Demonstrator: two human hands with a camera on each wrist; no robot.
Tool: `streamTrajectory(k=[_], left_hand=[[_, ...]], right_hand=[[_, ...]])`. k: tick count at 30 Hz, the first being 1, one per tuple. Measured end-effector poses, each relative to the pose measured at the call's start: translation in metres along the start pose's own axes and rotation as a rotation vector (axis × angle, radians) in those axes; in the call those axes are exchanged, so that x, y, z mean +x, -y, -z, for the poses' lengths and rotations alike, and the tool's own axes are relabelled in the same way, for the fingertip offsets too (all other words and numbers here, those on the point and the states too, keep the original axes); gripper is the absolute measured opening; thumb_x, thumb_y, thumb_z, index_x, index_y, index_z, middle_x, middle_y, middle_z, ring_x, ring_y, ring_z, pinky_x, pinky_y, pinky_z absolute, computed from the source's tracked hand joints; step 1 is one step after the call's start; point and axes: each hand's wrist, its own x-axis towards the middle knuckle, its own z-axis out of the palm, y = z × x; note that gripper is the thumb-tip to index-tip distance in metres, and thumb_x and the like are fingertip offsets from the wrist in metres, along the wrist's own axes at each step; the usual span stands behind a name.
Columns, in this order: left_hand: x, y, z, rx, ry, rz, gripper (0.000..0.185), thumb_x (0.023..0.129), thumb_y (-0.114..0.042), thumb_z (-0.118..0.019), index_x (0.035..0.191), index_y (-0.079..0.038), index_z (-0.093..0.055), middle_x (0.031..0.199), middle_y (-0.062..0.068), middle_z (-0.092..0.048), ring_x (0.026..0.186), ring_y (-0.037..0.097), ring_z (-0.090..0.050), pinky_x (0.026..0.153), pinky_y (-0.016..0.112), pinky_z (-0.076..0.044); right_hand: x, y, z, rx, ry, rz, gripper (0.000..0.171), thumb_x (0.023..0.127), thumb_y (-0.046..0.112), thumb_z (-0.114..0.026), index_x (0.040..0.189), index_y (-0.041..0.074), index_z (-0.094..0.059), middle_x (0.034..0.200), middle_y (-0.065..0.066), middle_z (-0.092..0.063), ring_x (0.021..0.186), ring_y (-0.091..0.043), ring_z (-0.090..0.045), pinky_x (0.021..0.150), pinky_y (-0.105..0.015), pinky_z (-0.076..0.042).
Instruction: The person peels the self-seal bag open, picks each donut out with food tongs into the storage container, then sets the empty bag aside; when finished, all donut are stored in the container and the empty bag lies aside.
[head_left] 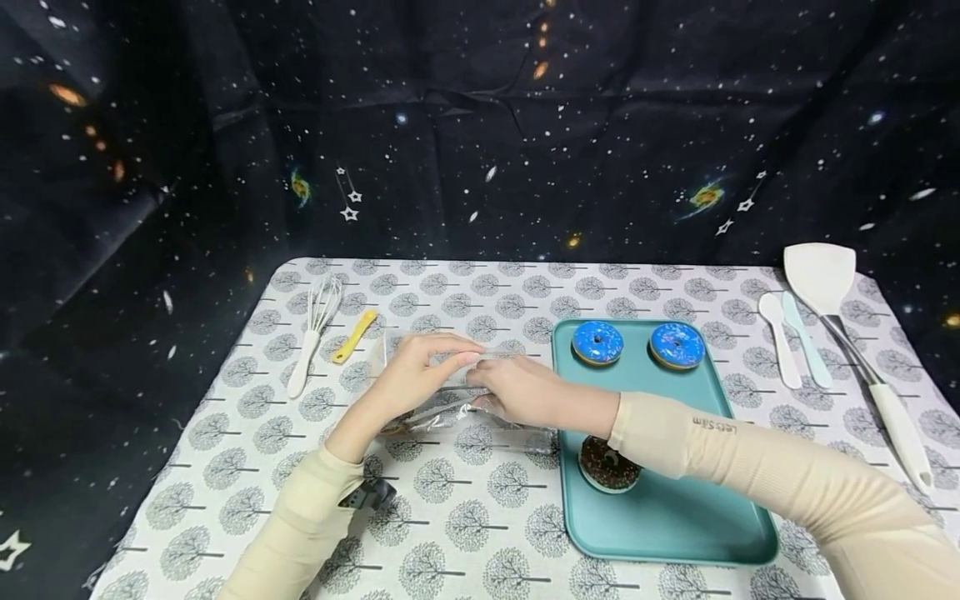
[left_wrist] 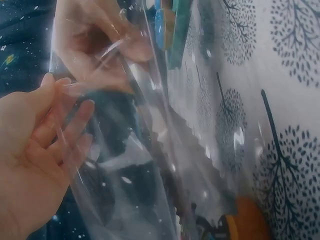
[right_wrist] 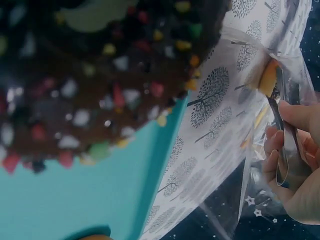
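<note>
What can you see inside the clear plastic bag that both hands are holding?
Inside the clear plastic bag, something brown and orange sits near its lower end. Left hand, right hand and glare hide the rest.

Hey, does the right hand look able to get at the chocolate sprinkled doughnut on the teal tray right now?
Probably not at once: the right hand pinches the clear plastic bag together with the left hand. The chocolate sprinkled doughnut lies uncovered on the teal tray, right under that forearm, so letting go should free it.

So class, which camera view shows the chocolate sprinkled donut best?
The head view: the chocolate donut sits on the teal tray, partly behind the right sleeve. The right wrist view shows only a blurred close-up of its sprinkles. The left wrist view doesn't show it.
</note>
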Motion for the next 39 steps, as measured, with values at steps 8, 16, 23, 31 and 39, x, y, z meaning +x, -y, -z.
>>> streamTrajectory(k=[8,16,23,31,39], left_hand=[[-0.003,0.003,0.004,-0.018,0.012,0.027,0.019,0.091,-0.024,-0.061,0.105,-0.015,-0.071,0.109,-0.002,-0.069,0.107,0.013,-0.061,0.097,0.033,-0.047],[-0.006,0.007,0.005,0.023,0.0,0.023,0.019,0.09,-0.022,-0.062,0.106,-0.017,-0.071,0.11,-0.001,-0.069,0.107,0.014,-0.061,0.097,0.033,-0.047],[-0.009,0.008,0.001,0.021,0.03,0.13,0.021,0.091,-0.025,-0.061,0.109,-0.019,-0.069,0.116,0.001,-0.066,0.09,0.025,-0.065,0.102,0.039,-0.043],[-0.009,0.01,-0.004,0.036,0.009,0.128,0.024,0.092,-0.025,-0.06,0.11,-0.013,-0.069,0.115,0.004,-0.066,0.104,0.022,-0.063,0.102,0.04,-0.043],[-0.011,0.016,-0.008,0.097,0.029,0.169,0.026,0.091,-0.025,-0.06,0.111,-0.011,-0.068,0.119,0.009,-0.064,0.105,0.027,-0.062,0.104,0.044,-0.04]], right_hand=[[-0.011,-0.008,0.001,-0.026,-0.044,0.021,0.015,0.085,0.018,-0.068,0.097,0.011,-0.064,0.081,0.001,-0.063,0.06,-0.007,-0.053,0.054,-0.015,-0.046],[-0.038,-0.014,0.01,-0.035,-0.078,0.023,0.011,0.086,0.02,-0.068,0.09,0.012,-0.061,0.076,0.007,-0.055,0.059,-0.004,-0.049,0.053,-0.014,-0.043],[-0.078,-0.022,0.017,-0.039,-0.154,0.025,0.014,0.085,0.018,-0.069,0.095,0.011,-0.062,0.081,0.004,-0.059,0.061,-0.003,-0.051,0.053,-0.013,-0.045],[-0.13,-0.031,0.024,-0.067,-0.248,-0.057,0.027,0.081,0.02,-0.072,0.106,0.012,-0.065,0.092,0.005,-0.064,0.069,-0.003,-0.059,0.06,-0.016,-0.051],[-0.185,-0.04,0.029,-0.108,-0.375,-0.122,0.03,0.074,0.017,-0.076,0.102,0.016,-0.066,0.083,0.014,-0.058,0.057,0.005,-0.04,0.047,-0.008,-0.035]])
